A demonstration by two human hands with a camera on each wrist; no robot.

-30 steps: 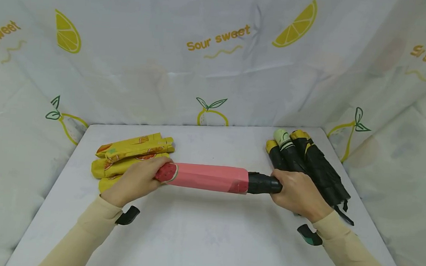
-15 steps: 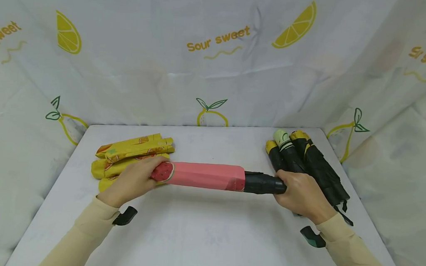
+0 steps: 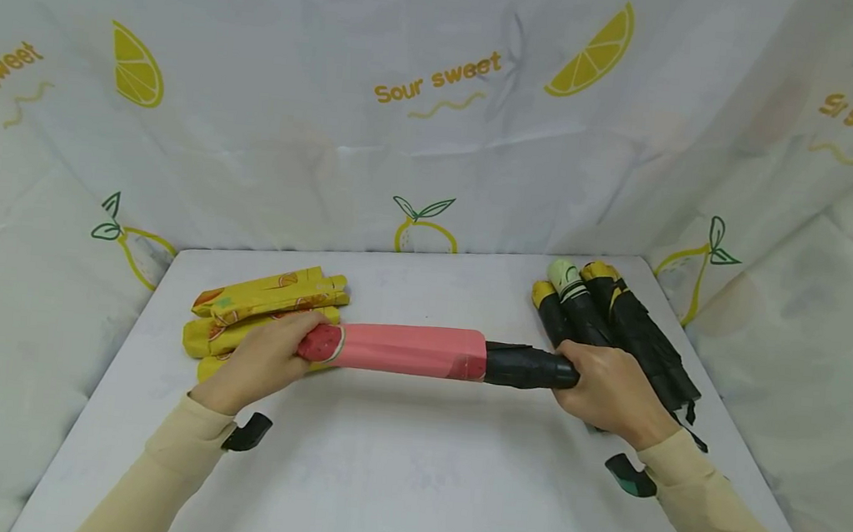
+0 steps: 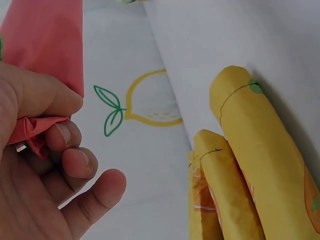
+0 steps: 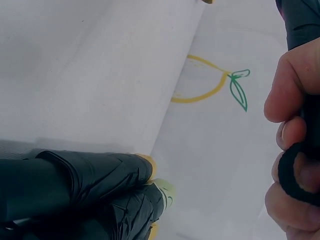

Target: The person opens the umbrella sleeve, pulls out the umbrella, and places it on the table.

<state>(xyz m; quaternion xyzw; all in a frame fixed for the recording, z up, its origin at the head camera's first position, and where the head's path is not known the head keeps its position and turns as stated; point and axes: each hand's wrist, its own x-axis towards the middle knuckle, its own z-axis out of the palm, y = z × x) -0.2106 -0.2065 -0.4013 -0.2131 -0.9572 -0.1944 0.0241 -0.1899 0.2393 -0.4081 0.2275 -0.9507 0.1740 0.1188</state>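
Observation:
A pink watermelon-print umbrella sleeve spans the space between the hands, level above the table. My left hand pinches its closed end; the left wrist view shows the pink fabric bunched between thumb and fingers. From the sleeve's other end sticks a folded black umbrella, its inner part hidden in the sleeve. My right hand grips the umbrella's outer end, and a black wrist loop hangs by those fingers in the right wrist view.
Several yellow fruit-print sleeves lie stacked at the back left, partly behind the left hand. At the back right lie several folded black umbrellas with yellow and pale green tips. A white table is backed by lemon-print cloth.
The hands have moved apart, left hand to the left and right hand to the right. The black umbrella has slid a little further out of the pink sleeve.

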